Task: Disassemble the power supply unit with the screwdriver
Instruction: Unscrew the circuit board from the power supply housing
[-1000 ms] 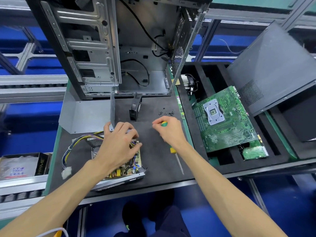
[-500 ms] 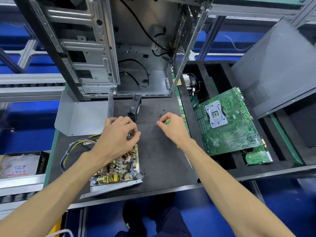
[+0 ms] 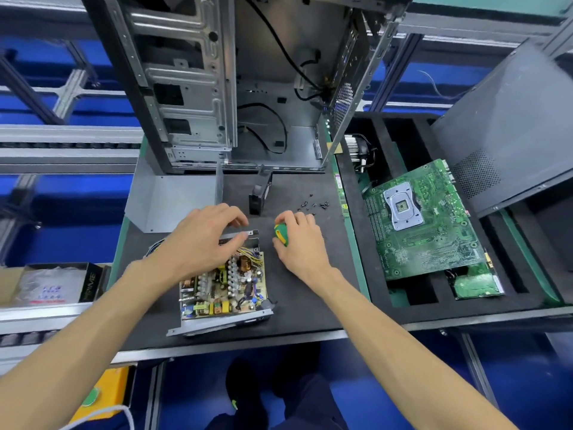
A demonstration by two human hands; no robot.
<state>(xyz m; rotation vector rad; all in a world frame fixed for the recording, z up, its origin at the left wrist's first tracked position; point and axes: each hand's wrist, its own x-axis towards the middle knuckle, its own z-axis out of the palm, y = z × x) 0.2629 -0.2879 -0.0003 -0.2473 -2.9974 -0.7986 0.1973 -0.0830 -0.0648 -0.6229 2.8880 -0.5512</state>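
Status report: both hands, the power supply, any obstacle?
Left hand holds power supply top edge. Right hand grips screwdriver. Cover off, board exposed. Nothing blocking.

Both forearms are bare, no sleeves, gloves or rings showing. Below: dark navy trousers and black shoes with green accents.

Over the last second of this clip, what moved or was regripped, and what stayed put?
The right hand drew the green-and-yellow screwdriver back from the loose screws toward the power supply unit, keeping its grip. The left hand shifted on the unit's far edge, fingers now curled over the metal rim. The computer case and motherboard did not move.
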